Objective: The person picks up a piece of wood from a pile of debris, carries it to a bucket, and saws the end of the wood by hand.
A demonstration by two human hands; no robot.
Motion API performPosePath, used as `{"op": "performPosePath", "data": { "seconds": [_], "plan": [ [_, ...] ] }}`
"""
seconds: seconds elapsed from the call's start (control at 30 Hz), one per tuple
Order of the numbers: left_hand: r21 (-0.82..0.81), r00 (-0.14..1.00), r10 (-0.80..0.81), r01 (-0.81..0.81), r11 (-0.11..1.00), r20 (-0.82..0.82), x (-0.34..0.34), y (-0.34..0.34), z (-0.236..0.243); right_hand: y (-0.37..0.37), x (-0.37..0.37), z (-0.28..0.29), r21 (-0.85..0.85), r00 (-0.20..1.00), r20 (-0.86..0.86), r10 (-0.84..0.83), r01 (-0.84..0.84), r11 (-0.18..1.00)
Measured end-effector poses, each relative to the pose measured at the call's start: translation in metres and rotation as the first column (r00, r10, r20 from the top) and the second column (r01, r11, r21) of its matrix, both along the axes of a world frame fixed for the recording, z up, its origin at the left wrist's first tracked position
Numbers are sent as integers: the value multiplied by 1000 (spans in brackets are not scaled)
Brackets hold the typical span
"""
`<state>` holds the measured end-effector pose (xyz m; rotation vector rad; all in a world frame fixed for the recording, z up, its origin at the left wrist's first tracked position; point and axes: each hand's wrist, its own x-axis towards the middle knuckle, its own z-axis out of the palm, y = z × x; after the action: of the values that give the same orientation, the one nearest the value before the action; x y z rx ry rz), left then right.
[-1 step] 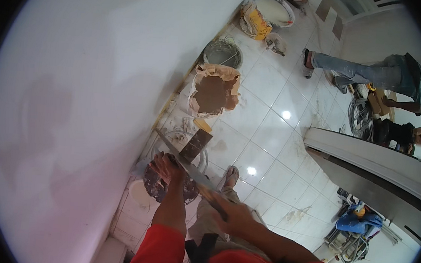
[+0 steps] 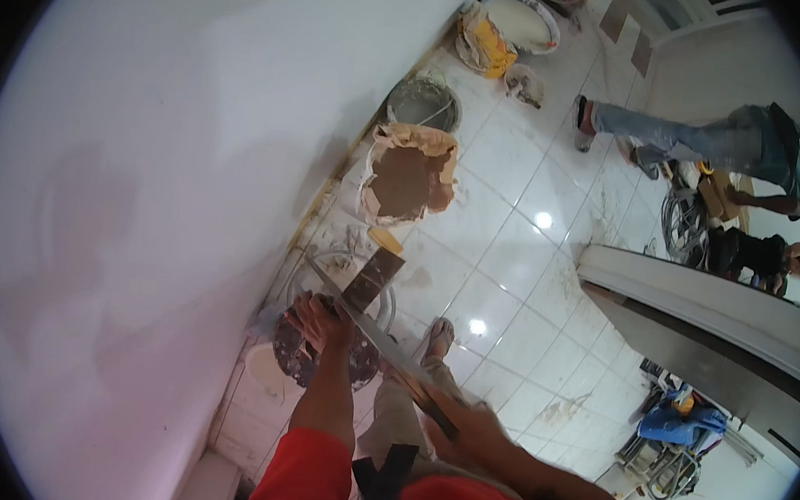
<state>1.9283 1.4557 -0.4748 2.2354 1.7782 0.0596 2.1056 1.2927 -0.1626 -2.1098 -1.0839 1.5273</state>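
Note:
My right hand [image 2: 472, 432] is closed around the handle of a hand saw [image 2: 383, 343]. Its long metal blade runs forward and left, crossing a brown board [image 2: 374, 280]. The far part of that board juts out beyond the blade. My left hand [image 2: 317, 322] grips the near end of the board with bent fingers, mostly covering that end. Under it is a round, dark, paint-spattered support [image 2: 293, 356], partly hidden by my left hand and forearm. The teeth of the saw are too small to make out.
An open paper sack [image 2: 405, 183] of brown powder stands along the wall. Beyond it are a grey bucket [image 2: 425, 103], a yellow bag [image 2: 487, 46] and a tub of pale liquid [image 2: 523, 23]. A co-worker [image 2: 728, 142] bends over at the right; another person [image 2: 764, 252] is lower there.
My right hand has drawn the saw back toward my body and slightly right, its blade tip sliding nearer. My left hand and the board stay in almost the same place.

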Motion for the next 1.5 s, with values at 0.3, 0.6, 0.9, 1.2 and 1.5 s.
{"op": "performPosePath", "data": {
  "seconds": [0.3, 0.6, 0.9, 1.2, 1.5],
  "plan": [
    [15, 996, -29, 28, 1000, 84, 14, 0, 5, 27, -20, -72, 272, 992, 101, -77, 47, 961],
    [53, 1000, 9, -10, 999, 21, -1, 0, -10, -56, 3, 44, 33, 999, -11, -50, 51, 998],
    [80, 1000, -29, 29, 996, 1, -7, 0, -11, -1, -7, -2, 70, 998, 4, -63, 63, 996],
    [26, 992, -117, 118, 993, -53, -13, 1, -32, 36, -14, -35, 23, 999, 5, 54, -54, 998],
    [81, 1000, -10, 11, 997, -14, 0, 2, -11, -42, 12, 45, 19, 997, -47, -53, 53, 998]
  ]
}}
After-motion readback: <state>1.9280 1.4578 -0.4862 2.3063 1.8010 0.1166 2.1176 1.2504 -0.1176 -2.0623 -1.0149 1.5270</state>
